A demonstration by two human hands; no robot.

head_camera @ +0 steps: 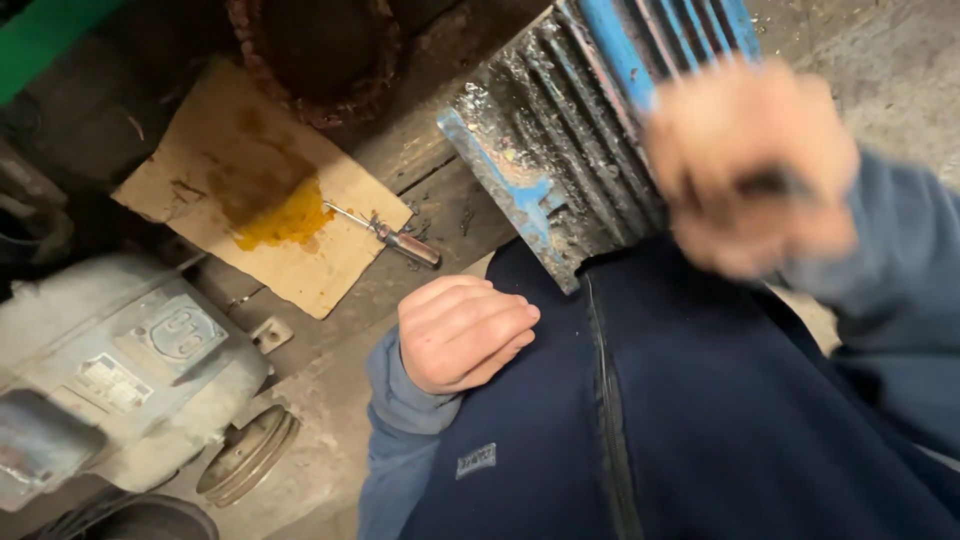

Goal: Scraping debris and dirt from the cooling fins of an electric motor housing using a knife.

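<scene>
My left hand (465, 330) is curled into a loose fist against my dark blue jacket (680, 420), with nothing visible in it. My right hand (750, 170) is raised in front of a blue and grey finned motor housing (555, 140). That hand is heavily motion-blurred; its fingers look closed around a small dark object (775, 185) that I cannot identify. A screwdriver (395, 237) with a dark handle lies on the floor by the edge of a cardboard sheet, a short way above my left hand.
The cardboard sheet (250, 190) carries a smear of yellow grease (290, 220). A grey electric motor (120, 360) with a grooved pulley (245, 455) sits at the lower left. A rusty round part (310, 50) lies at the top.
</scene>
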